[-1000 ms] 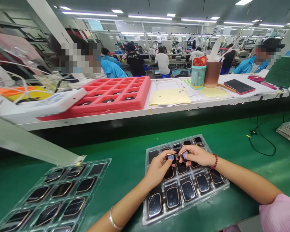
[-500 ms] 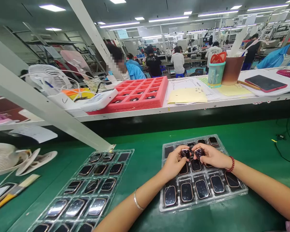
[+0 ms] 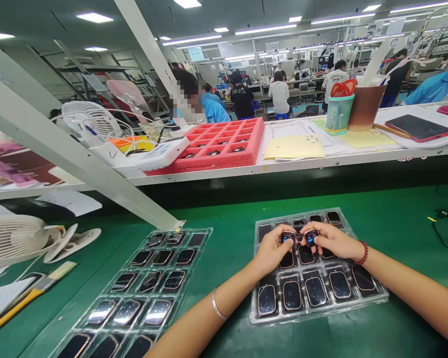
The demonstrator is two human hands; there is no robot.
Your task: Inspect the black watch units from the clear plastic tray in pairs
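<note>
My left hand (image 3: 271, 251) grips a smartwatch (image 3: 287, 237) with a gold-edged case, the thumb lying on its lit screen. In my right hand (image 3: 330, 240) is a second smartwatch (image 3: 311, 236), its screen also showing some blue, with the thumb at its edge. Both are held side by side over a clear plastic tray (image 3: 259, 318), where more watches (image 3: 291, 294) lie in rows of pockets. My hands and forearms cover part of that tray. To the left lies another clear tray (image 3: 205, 236) with several dark-screened watches (image 3: 163, 257).
A slanted white post (image 3: 142, 201) comes down beside the left tray. A brush (image 3: 33, 293) and white fan (image 3: 15, 238) are at far left. The shelf (image 3: 294, 166) holds a red foam tray (image 3: 259, 144), cups (image 3: 366, 107) and a phone (image 3: 420, 128). A black cable (image 3: 442, 233) lies right.
Both watch screens, dark before, are now lit with blue areas. My hands hold nearly the same place over the tray; the whole view has shifted slightly.
</note>
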